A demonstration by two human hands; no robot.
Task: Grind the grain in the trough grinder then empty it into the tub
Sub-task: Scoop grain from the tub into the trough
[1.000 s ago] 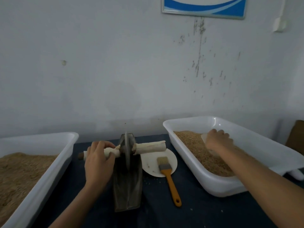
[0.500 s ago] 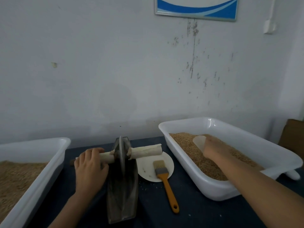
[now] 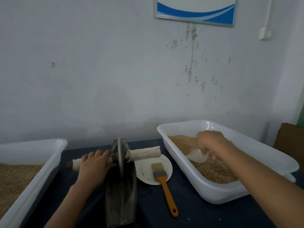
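Scooping grain for the trough grinder [image 3: 120, 191].
Left hand [image 3: 94, 167] is gripping the wrapped axle handle [image 3: 77, 162] beside the wheel [image 3: 120, 156]; right hand [image 3: 212, 143] is pinching a thin white scoop [image 3: 196, 156] in the right tub [image 3: 213, 191] of grain [image 3: 212, 170]. Grinder is sitting mid-table, likely heavy and rigid; take the wheel by both handle ends. Grain is loose and will likely spill easily.

Left tub [image 3: 32, 155] cut off by frame edge — trough grinder [image 3: 120, 195] interior too dark to tell.
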